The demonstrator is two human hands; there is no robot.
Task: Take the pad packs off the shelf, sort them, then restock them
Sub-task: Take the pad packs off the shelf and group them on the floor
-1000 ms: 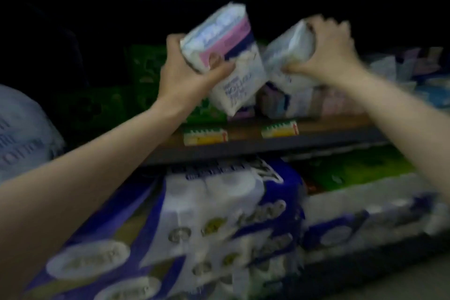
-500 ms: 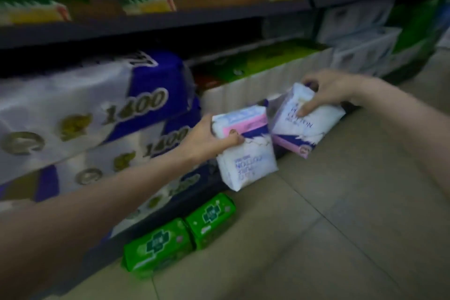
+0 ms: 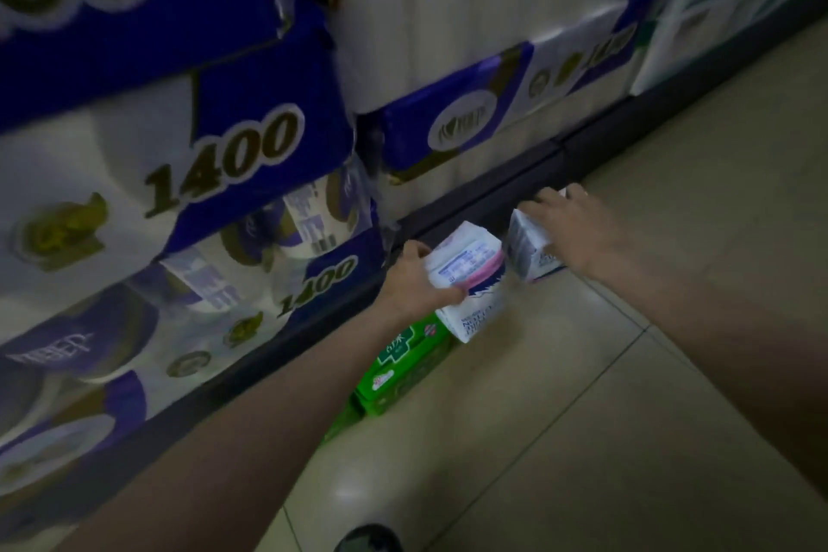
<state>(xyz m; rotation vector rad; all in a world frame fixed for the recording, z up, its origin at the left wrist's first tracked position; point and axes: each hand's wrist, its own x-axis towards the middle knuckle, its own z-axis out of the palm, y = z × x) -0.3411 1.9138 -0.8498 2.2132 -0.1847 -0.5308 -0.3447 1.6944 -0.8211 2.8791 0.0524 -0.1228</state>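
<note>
My left hand (image 3: 414, 280) grips a white pad pack with a pink band (image 3: 470, 280), held low by the dark base of the shelf. My right hand (image 3: 571, 224) holds a second white pad pack (image 3: 531, 251) just to its right, close to the floor. The two packs nearly touch. Green pad packs (image 3: 403, 361) lie on the tiled floor directly below and left of the pack in my left hand.
Big blue-and-white toilet-roll bundles marked 1400 (image 3: 215, 157) fill the bottom shelf on the left. More white roll packs (image 3: 493, 72) sit behind my hands. The dark shelf base (image 3: 515, 179) runs diagonally. Beige floor tiles (image 3: 582, 417) stretch to the right.
Both hands have come down from the upper shelf to floor level with their packs. The view has tilted down, and the green packs are now right under my left hand.
</note>
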